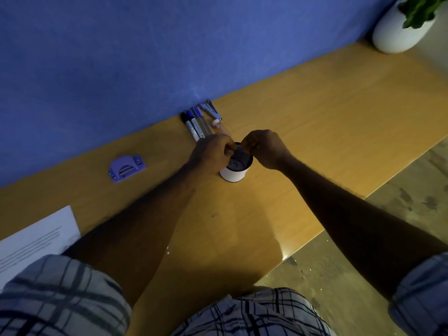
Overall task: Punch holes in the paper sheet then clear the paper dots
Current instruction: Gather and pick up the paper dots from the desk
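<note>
My left hand (213,154) and my right hand (264,149) meet over a white cup (232,174) with a dark inside. Both pinch a small dark piece (238,152) just above the cup's mouth; what it is cannot be told in the dim light. The purple hole punch (126,167) lies on the wooden desk (315,122), to the left of the cup and apart from both hands. The white paper sheet (36,236) with printed lines rests at the desk's near left. A few tiny white paper dots (167,249) lie on the desk by my left forearm.
Several pens and markers (197,122) lie against the blue wall (121,57) just behind the cup. A white pot with a green plant (400,30) stands at the far right. The desk's right edge runs diagonally, with the floor (363,251) beyond.
</note>
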`<state>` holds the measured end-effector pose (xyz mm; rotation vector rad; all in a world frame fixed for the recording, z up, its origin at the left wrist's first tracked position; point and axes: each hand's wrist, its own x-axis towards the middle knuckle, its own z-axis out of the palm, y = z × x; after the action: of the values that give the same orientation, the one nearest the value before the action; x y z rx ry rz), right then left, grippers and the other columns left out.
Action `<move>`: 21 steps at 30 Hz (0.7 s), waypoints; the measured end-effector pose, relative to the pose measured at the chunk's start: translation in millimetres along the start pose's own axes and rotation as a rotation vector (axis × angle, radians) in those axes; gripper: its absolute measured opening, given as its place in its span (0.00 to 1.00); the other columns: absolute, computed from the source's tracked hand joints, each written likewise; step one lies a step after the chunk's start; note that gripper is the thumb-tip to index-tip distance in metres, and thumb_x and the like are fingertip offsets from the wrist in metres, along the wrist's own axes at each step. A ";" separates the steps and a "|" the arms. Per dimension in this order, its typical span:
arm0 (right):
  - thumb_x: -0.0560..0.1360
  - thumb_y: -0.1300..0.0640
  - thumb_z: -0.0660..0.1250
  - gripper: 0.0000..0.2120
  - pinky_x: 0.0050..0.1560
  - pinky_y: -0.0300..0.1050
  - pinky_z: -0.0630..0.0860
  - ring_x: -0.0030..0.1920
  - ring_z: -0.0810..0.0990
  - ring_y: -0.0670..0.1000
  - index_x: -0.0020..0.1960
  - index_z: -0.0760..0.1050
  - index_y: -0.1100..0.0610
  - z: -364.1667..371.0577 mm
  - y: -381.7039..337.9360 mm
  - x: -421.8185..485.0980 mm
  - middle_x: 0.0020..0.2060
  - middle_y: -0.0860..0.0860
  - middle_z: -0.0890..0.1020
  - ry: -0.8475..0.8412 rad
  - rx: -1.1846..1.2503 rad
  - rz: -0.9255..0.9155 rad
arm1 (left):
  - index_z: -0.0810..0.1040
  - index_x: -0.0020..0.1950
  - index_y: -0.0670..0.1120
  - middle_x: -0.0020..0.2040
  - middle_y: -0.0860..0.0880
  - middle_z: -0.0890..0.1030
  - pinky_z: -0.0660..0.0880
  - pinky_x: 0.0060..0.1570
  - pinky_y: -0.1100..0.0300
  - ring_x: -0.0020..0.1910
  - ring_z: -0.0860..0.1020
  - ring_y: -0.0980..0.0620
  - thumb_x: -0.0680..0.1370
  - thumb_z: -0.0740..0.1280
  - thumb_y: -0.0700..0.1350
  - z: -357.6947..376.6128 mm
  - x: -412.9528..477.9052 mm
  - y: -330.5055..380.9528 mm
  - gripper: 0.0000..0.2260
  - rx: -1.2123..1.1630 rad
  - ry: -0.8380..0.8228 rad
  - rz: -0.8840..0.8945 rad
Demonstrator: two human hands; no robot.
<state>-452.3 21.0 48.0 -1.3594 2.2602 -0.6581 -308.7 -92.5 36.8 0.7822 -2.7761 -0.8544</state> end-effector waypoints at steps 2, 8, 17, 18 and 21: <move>0.75 0.69 0.66 0.10 0.39 0.34 0.73 0.47 0.78 0.48 0.53 0.81 0.60 -1.2 -0.7 -1.2 0.49 0.54 0.83 -0.009 0.009 -0.011 | 0.80 0.58 0.46 0.55 0.47 0.83 0.80 0.53 0.52 0.54 0.81 0.49 0.77 0.67 0.41 -0.8 -1.4 -0.9 0.10 -0.018 -0.004 -0.003; 0.73 0.75 0.60 0.16 0.46 0.46 0.79 0.48 0.81 0.53 0.50 0.81 0.61 -5.5 -4.6 -10.3 0.46 0.55 0.83 0.000 0.081 -0.015 | 0.80 0.58 0.46 0.54 0.50 0.83 0.76 0.47 0.72 0.52 0.79 0.58 0.79 0.63 0.37 -5.5 -13.8 -8.4 0.11 -0.327 0.015 -0.073; 0.76 0.74 0.61 0.14 0.43 0.43 0.81 0.44 0.84 0.51 0.50 0.79 0.60 17.8 -32.5 -49.0 0.48 0.59 0.84 -0.059 0.806 0.208 | 0.80 0.56 0.46 0.46 0.56 0.82 0.74 0.40 0.73 0.42 0.80 0.64 0.79 0.62 0.37 -5.4 -69.7 -22.2 0.10 -0.689 -0.062 -0.230; 0.76 0.74 0.60 0.13 0.42 0.42 0.80 0.44 0.84 0.51 0.53 0.78 0.62 24.2 -36.2 -54.8 0.48 0.59 0.84 -0.077 0.894 0.225 | 0.80 0.55 0.47 0.46 0.55 0.83 0.75 0.41 0.71 0.43 0.81 0.63 0.79 0.62 0.38 -4.6 -78.2 -24.6 0.10 -0.682 -0.065 -0.235; 0.79 0.70 0.59 0.11 0.44 0.43 0.79 0.45 0.84 0.51 0.57 0.75 0.61 46.7 -46.5 -70.1 0.48 0.56 0.84 -0.133 1.120 0.283 | 0.80 0.54 0.49 0.49 0.52 0.83 0.78 0.48 0.61 0.48 0.82 0.54 0.80 0.63 0.39 -5.0 -104.0 -34.7 0.08 -0.676 -0.070 -0.269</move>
<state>-362.8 56.3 45.9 -0.4891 1.4551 -1.3664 -203.0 -65.7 24.1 0.9931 -2.1978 -1.7560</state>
